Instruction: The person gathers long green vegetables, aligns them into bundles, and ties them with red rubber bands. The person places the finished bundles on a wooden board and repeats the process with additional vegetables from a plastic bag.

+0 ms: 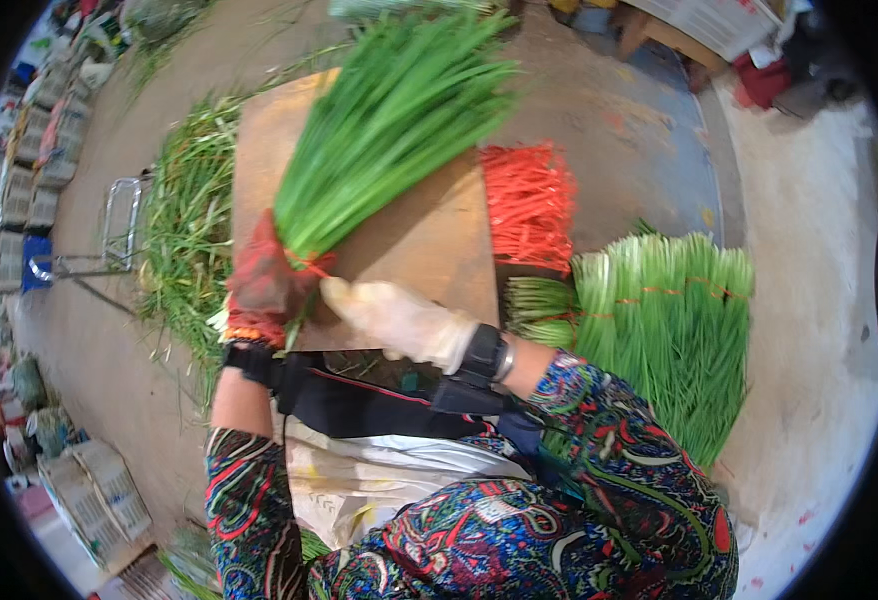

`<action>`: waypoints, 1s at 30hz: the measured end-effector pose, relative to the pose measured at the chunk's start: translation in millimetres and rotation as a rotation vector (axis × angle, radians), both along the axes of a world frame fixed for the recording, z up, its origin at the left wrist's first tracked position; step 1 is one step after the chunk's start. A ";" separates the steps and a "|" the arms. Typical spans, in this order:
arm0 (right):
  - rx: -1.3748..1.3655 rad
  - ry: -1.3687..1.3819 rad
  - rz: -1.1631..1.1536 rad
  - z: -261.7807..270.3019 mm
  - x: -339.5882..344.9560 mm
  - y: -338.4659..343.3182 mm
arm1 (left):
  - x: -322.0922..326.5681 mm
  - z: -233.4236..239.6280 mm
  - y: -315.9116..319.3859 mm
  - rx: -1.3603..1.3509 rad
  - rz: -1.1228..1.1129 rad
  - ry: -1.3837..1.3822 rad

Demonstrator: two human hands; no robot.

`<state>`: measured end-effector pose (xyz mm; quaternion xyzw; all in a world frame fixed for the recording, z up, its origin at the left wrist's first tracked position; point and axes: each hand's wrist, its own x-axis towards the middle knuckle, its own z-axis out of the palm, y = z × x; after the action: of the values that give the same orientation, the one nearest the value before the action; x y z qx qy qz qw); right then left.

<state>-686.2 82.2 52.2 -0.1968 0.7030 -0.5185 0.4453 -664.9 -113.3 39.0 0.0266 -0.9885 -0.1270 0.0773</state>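
My left hand [268, 277], in a red glove, is closed round the base of a bunch of long green leaves, seemingly garlic chives [386, 135], which fans out over a wooden board [424, 240]. An orange-red tie [305, 262] goes round the bunch near its base. In a pale glove, my right hand [386, 315] pinches the tie's end beside the bunch, a little blurred. To the right of the board lies a pile of red ties [530, 206]. Below it are tied green stems [540, 309] and several tied bunches of chives [664, 330].
Loose leaves and trimmings [187, 225] lie heaped on the floor left of the board. Beyond them stands a metal-framed cart [122, 225]. Stacked boxes [30, 150] line the far left, with more cartons [95, 499] at the lower left. A white carton [709, 26] is at the top right.
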 end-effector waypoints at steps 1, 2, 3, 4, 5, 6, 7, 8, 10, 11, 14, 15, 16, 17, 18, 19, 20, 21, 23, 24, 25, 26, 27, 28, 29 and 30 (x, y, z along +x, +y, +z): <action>0.161 0.092 0.038 -8.0 2.5 9.1 | 1.5 2.0 2.6 -0.030 0.022 0.046; 0.003 0.505 0.041 -18.2 3.5 5.9 | 1.2 5.0 3.3 -0.075 0.029 0.058; -0.064 0.889 0.035 -31.1 5.5 6.4 | 2.1 6.7 4.7 -0.087 0.031 0.026; -0.077 1.065 0.052 -43.2 5.5 11.7 | -0.1 7.7 5.0 -0.079 0.030 0.044; -0.067 1.070 0.066 -54.3 5.1 10.4 | 0.7 8.5 5.4 -0.036 -0.057 0.187; -0.010 0.796 0.129 -61.9 9.5 12.5 | -1.2 7.7 6.3 0.010 -0.002 0.062; -0.009 0.796 0.182 -66.8 9.4 8.7 | -0.9 8.8 6.0 0.050 0.039 -0.052; 0.008 0.918 0.281 -67.0 11.1 7.8 | -1.0 8.8 7.8 0.058 0.020 -0.001; 0.071 1.142 0.216 -59.9 8.6 0.8 | 0.6 9.9 10.0 0.080 -0.056 0.153; 0.184 1.172 0.268 -54.3 4.5 -2.2 | 0.5 10.2 10.9 0.106 -0.045 0.122; 0.169 0.358 0.071 -41.0 -10.9 0.3 | 2.8 8.5 14.0 0.012 0.006 0.075; 0.107 0.174 0.072 -40.1 -16.5 4.0 | 3.9 8.2 12.2 -0.021 -0.034 0.158; 0.045 0.034 0.013 -40.2 -19.2 12.5 | 5.8 8.7 10.9 -0.064 -0.084 0.238; -0.070 -0.114 0.007 -42.4 -21.9 20.3 | 7.5 9.8 6.3 -0.109 -0.163 0.271; -0.191 -0.351 -0.032 -45.4 -25.1 32.3 | 9.6 11.4 1.8 -0.157 -0.156 0.162; -0.223 -0.522 -0.186 -49.0 -29.3 41.9 | 9.5 14.0 -5.5 0.057 -0.071 0.069; -0.345 -0.596 -0.358 -52.7 -32.7 54.9 | 8.5 17.4 -14.4 0.256 -0.004 -0.042; -0.475 -0.670 -0.539 -55.8 -36.2 66.3 | 7.9 20.8 -22.0 0.453 0.089 -0.131; -0.554 -0.712 -0.580 -60.6 -44.4 81.6 | 7.6 23.8 -29.2 0.381 0.066 -0.104; -0.631 -0.784 -0.457 -62.5 -47.4 83.4 | 7.2 24.7 -30.0 0.329 0.059 -0.146; -0.621 -0.776 -0.384 -63.2 -48.7 83.2 | 8.0 24.8 -28.7 0.279 0.045 -0.209; -0.587 -0.750 -0.349 -64.0 -50.4 78.0 | 8.3 24.2 -24.4 0.254 0.036 -0.198; -0.489 -0.748 -0.349 -64.4 -50.7 70.3 | 9.6 23.0 -18.9 0.229 0.022 -0.205; -0.452 -0.721 -0.301 -64.6 -49.0 60.8 | 11.8 22.0 -11.6 0.202 0.008 -0.215; -0.498 -0.874 -0.332 -65.0 -47.4 48.7 | 14.6 21.6 -5.1 0.161 0.012 -0.228; -0.624 -0.924 -0.306 -65.2 -45.6 36.2 | 18.7 20.2 4.0 0.063 0.046 -0.208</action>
<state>-731.8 118.3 -13.0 0.0320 0.2697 -0.7917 0.5472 -646.2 -109.2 59.2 0.0647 -0.9859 -0.1526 -0.0238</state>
